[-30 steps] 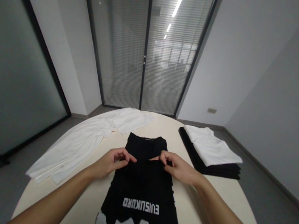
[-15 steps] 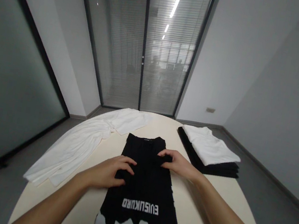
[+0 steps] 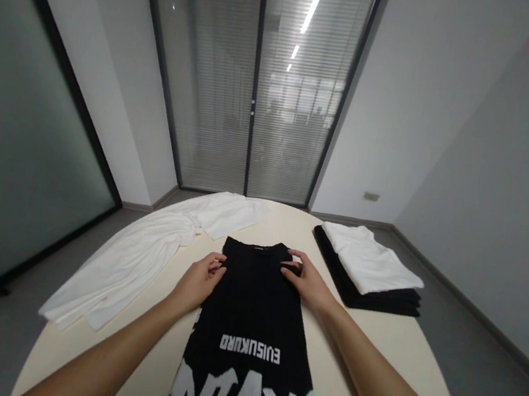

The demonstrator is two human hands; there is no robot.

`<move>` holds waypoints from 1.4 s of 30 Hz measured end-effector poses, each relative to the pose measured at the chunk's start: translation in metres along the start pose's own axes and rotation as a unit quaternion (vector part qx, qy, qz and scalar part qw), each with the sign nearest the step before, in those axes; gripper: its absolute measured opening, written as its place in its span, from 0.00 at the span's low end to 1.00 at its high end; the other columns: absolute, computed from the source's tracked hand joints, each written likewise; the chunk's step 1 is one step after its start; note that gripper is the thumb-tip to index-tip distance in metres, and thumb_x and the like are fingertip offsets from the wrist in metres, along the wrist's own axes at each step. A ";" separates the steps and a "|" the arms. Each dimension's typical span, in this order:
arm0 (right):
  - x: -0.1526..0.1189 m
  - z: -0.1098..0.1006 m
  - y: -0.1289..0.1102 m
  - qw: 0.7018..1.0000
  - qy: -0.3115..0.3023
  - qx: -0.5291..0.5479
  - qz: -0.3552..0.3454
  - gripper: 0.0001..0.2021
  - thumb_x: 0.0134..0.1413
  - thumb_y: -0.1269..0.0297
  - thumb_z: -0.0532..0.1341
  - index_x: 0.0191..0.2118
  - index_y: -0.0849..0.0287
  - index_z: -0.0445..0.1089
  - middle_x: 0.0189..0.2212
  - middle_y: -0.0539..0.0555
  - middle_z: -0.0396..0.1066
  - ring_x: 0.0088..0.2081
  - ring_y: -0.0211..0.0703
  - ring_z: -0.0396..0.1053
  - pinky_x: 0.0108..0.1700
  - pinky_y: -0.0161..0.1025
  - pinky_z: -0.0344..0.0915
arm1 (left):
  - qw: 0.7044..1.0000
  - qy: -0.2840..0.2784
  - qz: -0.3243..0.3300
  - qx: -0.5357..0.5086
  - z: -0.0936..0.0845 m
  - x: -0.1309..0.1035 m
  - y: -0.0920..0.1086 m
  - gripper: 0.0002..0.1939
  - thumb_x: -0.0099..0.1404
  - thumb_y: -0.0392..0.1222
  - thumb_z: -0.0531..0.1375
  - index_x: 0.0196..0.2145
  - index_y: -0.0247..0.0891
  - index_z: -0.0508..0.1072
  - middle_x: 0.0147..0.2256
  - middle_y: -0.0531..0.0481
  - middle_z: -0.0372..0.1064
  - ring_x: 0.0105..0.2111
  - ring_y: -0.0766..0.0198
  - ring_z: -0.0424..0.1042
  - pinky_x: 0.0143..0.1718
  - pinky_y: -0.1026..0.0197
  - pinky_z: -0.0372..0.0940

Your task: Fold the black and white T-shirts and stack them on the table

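A black T-shirt (image 3: 252,297), folded into a long panel, lies in front of me with its collar away from me. White lettering, upside down from here, and a yellow patch mark its near part. At the upper left edge of the shirt is my left hand (image 3: 200,282), with bent fingers and thumb close together on the cloth's edge. My right hand (image 3: 311,283) rests at the upper right edge below the collar, thumb and fingers apart on the fabric.
A loose white garment (image 3: 149,246) spreads along the left side of the pale round table (image 3: 363,363). At the right is a stack of folded black clothes (image 3: 379,302) with a folded white garment (image 3: 370,260) on top. Beyond the table stands a glass partition (image 3: 284,140).
My left hand has gone from the shirt's middle to its upper left edge. My right hand has let go of a pinched fold and moved up slightly. The lettering now lies flatter.
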State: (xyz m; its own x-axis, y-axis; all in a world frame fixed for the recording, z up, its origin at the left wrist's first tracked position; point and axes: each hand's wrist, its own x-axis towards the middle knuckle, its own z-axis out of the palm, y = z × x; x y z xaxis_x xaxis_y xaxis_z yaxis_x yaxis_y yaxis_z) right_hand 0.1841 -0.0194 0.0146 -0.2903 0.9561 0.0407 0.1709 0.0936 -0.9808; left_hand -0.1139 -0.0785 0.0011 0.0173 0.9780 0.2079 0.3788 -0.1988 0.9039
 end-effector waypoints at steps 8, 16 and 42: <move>-0.002 -0.009 0.004 0.984 -0.032 -0.169 -0.049 0.23 0.50 0.62 0.67 0.53 0.55 0.69 0.44 0.55 0.75 0.45 0.49 0.72 0.48 0.46 0.68 | 1.000 -0.028 -0.010 -0.005 -0.006 -0.007 -0.001 0.14 0.64 0.48 0.61 0.44 0.40 0.72 0.40 0.45 0.79 0.40 0.56 0.80 0.42 0.57 0.71; 0.006 -0.011 -0.016 0.985 0.014 -0.113 -0.131 0.16 0.56 0.60 0.63 0.50 0.56 0.70 0.46 0.56 0.74 0.49 0.47 0.72 0.54 0.45 0.66 | 0.996 0.069 0.021 -0.058 -0.001 0.004 0.025 0.15 0.63 0.51 0.61 0.43 0.38 0.73 0.39 0.44 0.78 0.41 0.57 0.78 0.45 0.56 0.70; 0.062 -0.017 0.024 0.984 0.127 -0.112 -0.050 0.25 0.50 0.59 0.64 0.55 0.56 0.64 0.54 0.60 0.69 0.33 0.37 0.68 0.39 0.41 0.69 | 0.978 0.108 0.084 0.159 0.011 0.040 -0.027 0.19 0.64 0.35 0.57 0.53 0.36 0.74 0.54 0.40 0.71 0.56 0.52 0.70 0.63 0.48 0.61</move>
State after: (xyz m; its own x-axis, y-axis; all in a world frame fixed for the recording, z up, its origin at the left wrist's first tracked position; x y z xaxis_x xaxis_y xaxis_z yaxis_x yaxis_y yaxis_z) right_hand 0.1858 0.0468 -0.0036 -0.0756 0.9749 0.2094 0.3650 0.2225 -0.9040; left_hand -0.1131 -0.0334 -0.0197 -0.0780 0.8904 0.4485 0.6560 -0.2929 0.6956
